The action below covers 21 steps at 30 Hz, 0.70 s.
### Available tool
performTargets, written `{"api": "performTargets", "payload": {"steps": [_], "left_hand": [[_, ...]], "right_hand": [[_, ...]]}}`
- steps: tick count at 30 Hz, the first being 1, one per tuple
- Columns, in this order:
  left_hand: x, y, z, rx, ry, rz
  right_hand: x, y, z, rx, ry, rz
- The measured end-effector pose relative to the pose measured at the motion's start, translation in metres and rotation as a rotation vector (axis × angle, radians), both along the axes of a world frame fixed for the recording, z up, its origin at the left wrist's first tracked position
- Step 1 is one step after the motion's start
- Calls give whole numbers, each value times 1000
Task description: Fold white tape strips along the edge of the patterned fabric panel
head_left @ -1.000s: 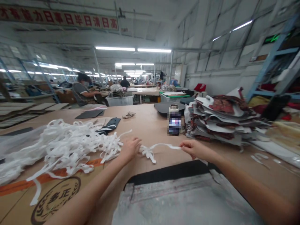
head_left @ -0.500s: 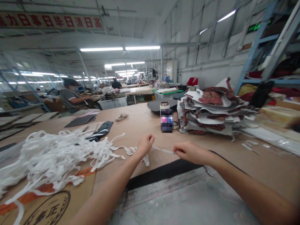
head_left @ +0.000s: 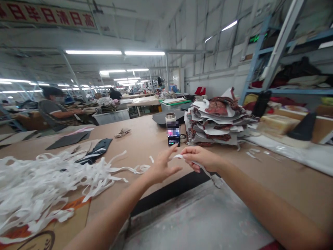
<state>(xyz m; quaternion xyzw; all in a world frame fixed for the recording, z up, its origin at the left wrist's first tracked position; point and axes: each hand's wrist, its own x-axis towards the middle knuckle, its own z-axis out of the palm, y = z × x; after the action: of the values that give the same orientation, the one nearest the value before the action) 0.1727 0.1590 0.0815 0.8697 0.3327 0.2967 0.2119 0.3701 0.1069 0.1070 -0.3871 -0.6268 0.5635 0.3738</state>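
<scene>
A narrow strip of flat white woven tape [head_left: 200, 166] runs through the right hand [head_left: 200, 158], which pinches its upper end between thumb and forefinger above the light brown wooden worktable [head_left: 145, 139]; the other fingers curl under, and the strip's free end trails down and to the right, ending in a slightly frayed tip over the grey, dust-streaked mat [head_left: 197, 222] at the near edge of the table. The strip looks thin, limp and matte, about as wide as a fingertip, and bends softly where it leaves the hand. The left hand [head_left: 161, 166] hovers just beside the pinched end with fingers spread and loosely extended, the forefinger raised toward the strip; whether it touches the strip cannot be told. To the left lies a large tangled heap of the same white tape strips [head_left: 44, 180], partly covering a printed brown cardboard sheet [head_left: 70, 222], with a few loose strands reaching toward the left hand. Behind the hands stands a steel-capped insulated flask [head_left: 172, 133], and right of it a tall untidy stack of red-patterned, white-backed cut pieces [head_left: 218, 121]. Dark flat fabric pieces [head_left: 96, 151] rest farther back on the left, and a seated person in a grey shirt [head_left: 56, 111] works at another table.
</scene>
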Motion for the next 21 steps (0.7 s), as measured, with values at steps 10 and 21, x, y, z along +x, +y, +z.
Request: {"api": "performTargets", "payload": {"steps": [10,21], "left_hand": [[-62,43,-11,-214,-71,119],[-15,-39,9,-77,-249,29]], "right_hand": [[56,8,21,-46,391,-186],[-9,-14,12,505,-383,-196]]}}
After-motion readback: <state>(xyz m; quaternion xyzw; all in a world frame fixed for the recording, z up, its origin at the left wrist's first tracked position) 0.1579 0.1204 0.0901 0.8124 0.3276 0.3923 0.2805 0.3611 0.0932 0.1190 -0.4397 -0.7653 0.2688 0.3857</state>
